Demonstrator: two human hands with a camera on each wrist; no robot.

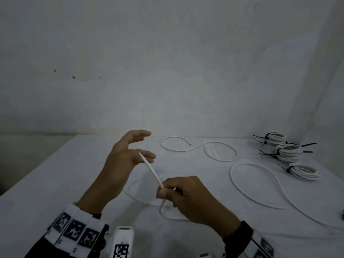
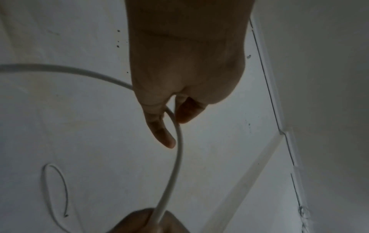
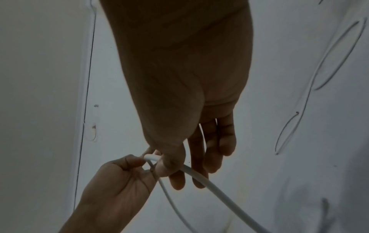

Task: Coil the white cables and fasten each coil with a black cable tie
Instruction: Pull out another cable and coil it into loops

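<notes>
White cable (image 1: pixel 151 171) (the one in work): short free end raised off the surface (image 1: pixel 55 183), slanting up and to the left. The rest drops below the grip into a small loop, then trails over the surface under both hands.

Right hand (image 1: pixel 189 200): fingers curled, thumb and fingertips pinching the cable just below the free end, held above the near middle of the surface.

Left hand (image 1: pixel 126 161): raised, fingers spread and loosely straight, thumb apart. The cable tip lies across its fingers in the head view; cannot tell whether it touches.

Left wrist view is dim. There the same cable (image 2: pixel 178 157) curves past a thumb and a finger, grip unclear. Right wrist view is also dim, with the cable (image 3: pixel 209 186) running out from the fingers toward the lower right.

Second loose cable (image 1: pixel 223 161): flat on the far middle of the surface in an S of two open loops, one bare end showing.

Third loose cable (image 1: pixel 231 175): long open loop to the right of the right hand, tails running off toward the near right.

Three finished coils (image 1: pixel 289 152) at the far right, close together in a row, each bound with black cable ties (image 1: pixel 267 137), tie tails sticking out.

Marker-patterned wristbands (image 1: pixel 74 229) on both forearms. Pale wall (image 1: pixel 167 71) behind, with a few dark specks.
</notes>
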